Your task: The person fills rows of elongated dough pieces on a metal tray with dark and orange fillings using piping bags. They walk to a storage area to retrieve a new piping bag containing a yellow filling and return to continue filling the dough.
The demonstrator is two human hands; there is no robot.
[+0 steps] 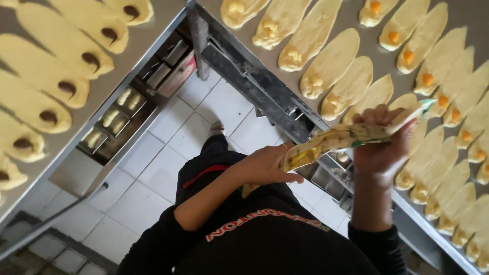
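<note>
Head view, looking straight down. At centre right of the frame both hands grip a yellow plastic piping bag (346,138), which runs diagonally from lower left to upper right above the edge of the steel desk (356,20). The left hand (267,165), at centre frame, has its fingers clamped around the lower, narrower end of the bag; a ring shows on one finger. The right hand (379,145), right of centre, has its fingers closed in a fist around the upper part of the bag, whose twisted end juts out toward the upper right.

The desk fills the upper right and right edge of the frame and carries rows of flattened oval dough pieces (331,61). Those at far right bear orange filling dabs (428,79) at one end; those nearer centre bear pale yellow dabs (311,81). A second steel surface (147,38) at upper left carries similar ovals with dark brown dabs (90,58). Between the two surfaces lie white floor tiles (153,173), and metal loaf tins (109,119) holding dough sit on a lower shelf at left centre. The person's black sleeves and black garment occupy the bottom centre.
</note>
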